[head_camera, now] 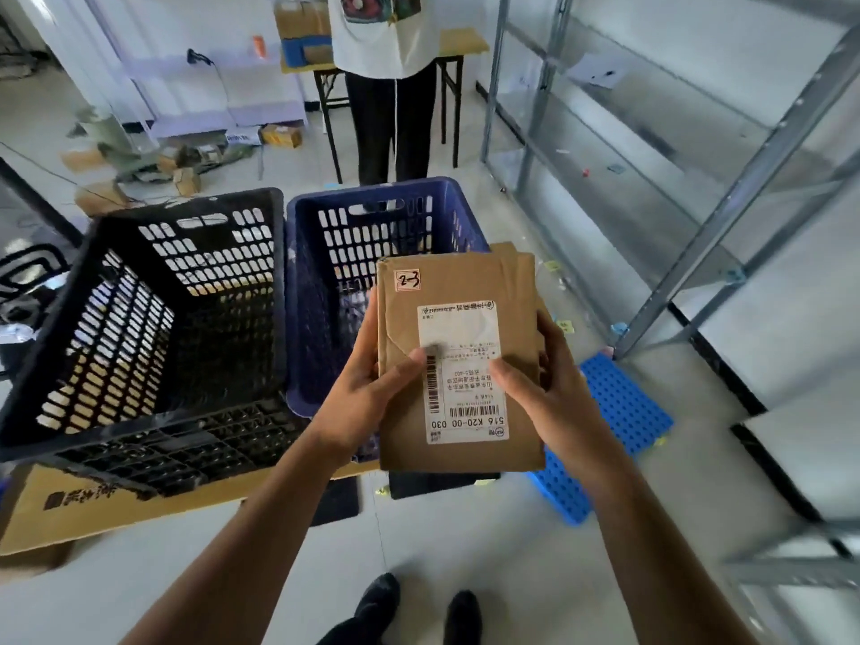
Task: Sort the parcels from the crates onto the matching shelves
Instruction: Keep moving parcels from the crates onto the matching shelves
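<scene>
A flat brown cardboard parcel (458,290) with a white shipping label and a handwritten "2-3" tag is held up in front of me, with a second brown parcel (505,250) showing behind its top edge. My left hand (372,379) grips the left edge, thumb on the label. My right hand (540,379) holds the right edge. Behind the parcels stands a blue crate (325,272); a black crate (186,290) sits to its left. Grey metal shelves (651,179) run along the right.
Another person (386,86) stands behind the blue crate by a folding table (460,44). The crates rest on flattened cardboard (116,505). A blue perforated plastic board (619,412) lies on the floor by the shelf leg. Boxes and clutter lie at the far left.
</scene>
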Action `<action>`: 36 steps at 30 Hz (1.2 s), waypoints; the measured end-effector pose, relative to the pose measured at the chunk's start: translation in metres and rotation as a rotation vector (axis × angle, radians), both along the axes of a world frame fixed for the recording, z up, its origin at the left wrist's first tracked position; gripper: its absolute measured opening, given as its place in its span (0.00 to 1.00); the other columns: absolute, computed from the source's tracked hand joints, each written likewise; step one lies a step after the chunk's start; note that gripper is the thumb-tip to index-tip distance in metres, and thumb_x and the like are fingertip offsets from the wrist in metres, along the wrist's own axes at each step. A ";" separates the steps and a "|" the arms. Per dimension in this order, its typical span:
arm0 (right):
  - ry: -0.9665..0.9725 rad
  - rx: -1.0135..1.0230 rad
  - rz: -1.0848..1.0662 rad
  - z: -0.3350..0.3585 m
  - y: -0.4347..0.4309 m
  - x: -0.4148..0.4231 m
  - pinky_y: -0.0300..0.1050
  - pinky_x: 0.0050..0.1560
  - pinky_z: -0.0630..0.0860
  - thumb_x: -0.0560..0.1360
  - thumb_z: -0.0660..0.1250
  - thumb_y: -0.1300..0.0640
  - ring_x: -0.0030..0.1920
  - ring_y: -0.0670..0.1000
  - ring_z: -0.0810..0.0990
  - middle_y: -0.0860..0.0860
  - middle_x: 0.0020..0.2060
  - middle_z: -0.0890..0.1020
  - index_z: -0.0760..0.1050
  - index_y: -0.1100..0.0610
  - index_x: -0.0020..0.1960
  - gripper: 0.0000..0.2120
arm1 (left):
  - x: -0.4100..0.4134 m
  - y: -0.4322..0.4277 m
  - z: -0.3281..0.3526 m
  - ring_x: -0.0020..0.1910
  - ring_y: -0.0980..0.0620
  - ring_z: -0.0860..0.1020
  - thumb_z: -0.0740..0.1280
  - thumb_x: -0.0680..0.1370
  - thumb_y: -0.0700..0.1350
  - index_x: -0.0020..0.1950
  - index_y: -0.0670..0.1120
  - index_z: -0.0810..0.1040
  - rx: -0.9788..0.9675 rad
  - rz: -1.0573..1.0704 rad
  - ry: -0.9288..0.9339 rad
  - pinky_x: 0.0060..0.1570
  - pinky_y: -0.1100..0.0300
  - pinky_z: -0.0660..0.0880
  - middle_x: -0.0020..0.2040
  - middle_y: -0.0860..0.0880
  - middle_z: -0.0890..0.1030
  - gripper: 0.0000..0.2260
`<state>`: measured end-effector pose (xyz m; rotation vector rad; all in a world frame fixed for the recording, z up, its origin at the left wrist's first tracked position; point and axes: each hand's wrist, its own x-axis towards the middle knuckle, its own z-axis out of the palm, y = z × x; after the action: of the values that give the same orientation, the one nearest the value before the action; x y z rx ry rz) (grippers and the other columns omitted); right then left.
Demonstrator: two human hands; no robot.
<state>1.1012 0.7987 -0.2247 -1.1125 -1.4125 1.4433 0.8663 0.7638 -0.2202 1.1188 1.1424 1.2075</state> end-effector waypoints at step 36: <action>0.303 -0.279 -1.699 -0.101 -0.649 0.124 0.53 0.47 0.86 0.66 0.80 0.35 0.57 0.54 0.87 0.46 0.59 0.85 0.65 0.32 0.74 0.41 | 0.356 -0.311 -0.102 0.83 0.48 0.45 0.51 0.81 0.68 0.81 0.64 0.54 0.761 -1.428 1.124 0.78 0.40 0.39 0.84 0.56 0.53 0.29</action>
<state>1.2253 0.1494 -0.3258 -1.4968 0.2074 0.4256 1.2225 0.4527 -0.3220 2.6625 0.2044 -0.3138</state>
